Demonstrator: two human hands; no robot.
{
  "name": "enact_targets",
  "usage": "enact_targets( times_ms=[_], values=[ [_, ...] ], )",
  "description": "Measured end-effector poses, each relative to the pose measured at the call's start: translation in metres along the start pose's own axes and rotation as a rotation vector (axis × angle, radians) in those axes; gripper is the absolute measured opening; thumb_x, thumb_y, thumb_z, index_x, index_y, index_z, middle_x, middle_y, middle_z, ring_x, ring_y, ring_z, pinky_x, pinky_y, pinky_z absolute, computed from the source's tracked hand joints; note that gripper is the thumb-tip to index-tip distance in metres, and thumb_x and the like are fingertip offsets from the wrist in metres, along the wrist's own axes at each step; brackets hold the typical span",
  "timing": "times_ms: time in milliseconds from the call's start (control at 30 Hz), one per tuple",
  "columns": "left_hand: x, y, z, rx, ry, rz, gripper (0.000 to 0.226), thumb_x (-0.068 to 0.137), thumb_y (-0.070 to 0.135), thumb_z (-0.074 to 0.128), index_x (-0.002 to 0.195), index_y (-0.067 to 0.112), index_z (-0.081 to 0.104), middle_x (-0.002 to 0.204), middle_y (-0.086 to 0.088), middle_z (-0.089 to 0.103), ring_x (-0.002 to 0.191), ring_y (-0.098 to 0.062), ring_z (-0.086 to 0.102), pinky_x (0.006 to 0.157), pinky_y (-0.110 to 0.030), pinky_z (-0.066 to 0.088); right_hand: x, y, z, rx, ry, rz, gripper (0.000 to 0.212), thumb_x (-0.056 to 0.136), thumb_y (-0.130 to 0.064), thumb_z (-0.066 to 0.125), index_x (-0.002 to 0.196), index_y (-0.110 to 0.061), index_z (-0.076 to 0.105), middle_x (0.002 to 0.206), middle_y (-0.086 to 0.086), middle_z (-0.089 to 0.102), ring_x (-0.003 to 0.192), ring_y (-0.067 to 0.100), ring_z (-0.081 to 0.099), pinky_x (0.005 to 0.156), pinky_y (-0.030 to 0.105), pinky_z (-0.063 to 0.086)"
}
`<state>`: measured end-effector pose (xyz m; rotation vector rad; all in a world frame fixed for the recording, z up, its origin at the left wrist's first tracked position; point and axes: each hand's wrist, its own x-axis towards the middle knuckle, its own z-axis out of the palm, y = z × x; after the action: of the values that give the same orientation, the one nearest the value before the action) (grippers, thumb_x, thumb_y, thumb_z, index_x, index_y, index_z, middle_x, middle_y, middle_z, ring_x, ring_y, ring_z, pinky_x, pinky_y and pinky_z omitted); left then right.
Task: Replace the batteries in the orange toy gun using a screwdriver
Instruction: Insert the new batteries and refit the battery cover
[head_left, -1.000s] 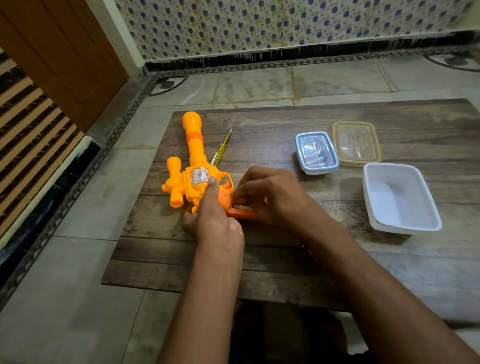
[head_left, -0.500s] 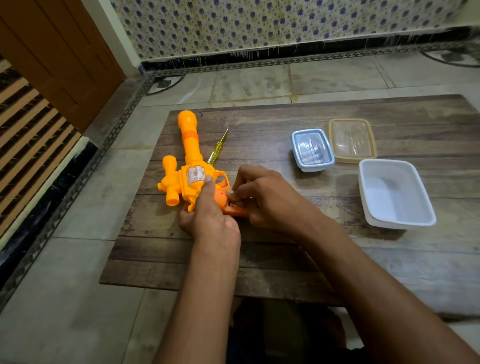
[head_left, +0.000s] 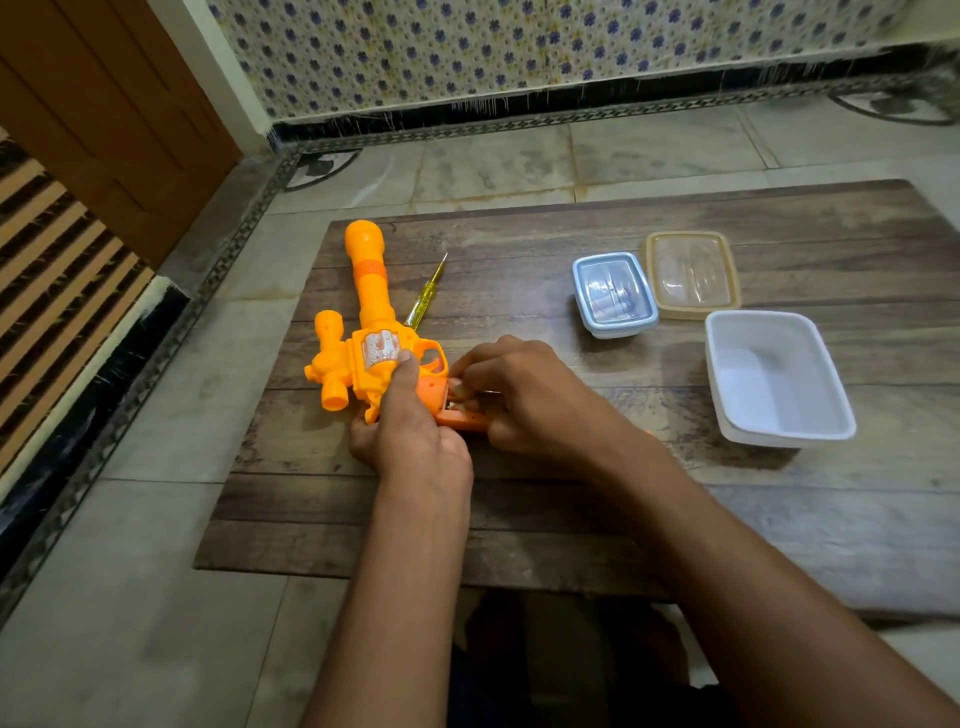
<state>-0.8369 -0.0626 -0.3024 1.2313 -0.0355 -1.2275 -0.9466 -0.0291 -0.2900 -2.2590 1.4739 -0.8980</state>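
The orange toy gun lies flat on the wooden table, barrel pointing away from me. My left hand presses down on its body, thumb on the silver cylinder sticker. My right hand has its fingertips pinched at the darker orange grip, where the battery compartment shows; what the fingers hold is hidden. A yellow-handled screwdriver lies on the table just right of the barrel, untouched.
A small clear box with a blue rim and a clear box with a tan rim sit at the table's far right. An empty white tub stands nearer. Tiled floor surrounds the low table; a wooden door is at left.
My hands have stayed on the gun, and my right fingers have shifted slightly at the grip. The view has drifted a little; the gun has not moved.
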Motion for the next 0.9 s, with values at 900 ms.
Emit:
enact_targets(
  times_ms=[900],
  values=[
    [-0.013,0.013,-0.005,0.002,-0.112,-0.076,0.087,0.058,-0.014,0.076,0.139,0.014,0.061,0.124,-0.013,0.075,0.105,-0.037,0.075,0.092,-0.059,0.061,-0.027,-0.012,-0.031,0.153,0.178,0.497,0.024,0.09,-0.028,0.078,0.108,-0.013,0.079,0.098,0.004,0.078,0.09,0.014,0.072,0.087,0.037,0.059]
  ],
)
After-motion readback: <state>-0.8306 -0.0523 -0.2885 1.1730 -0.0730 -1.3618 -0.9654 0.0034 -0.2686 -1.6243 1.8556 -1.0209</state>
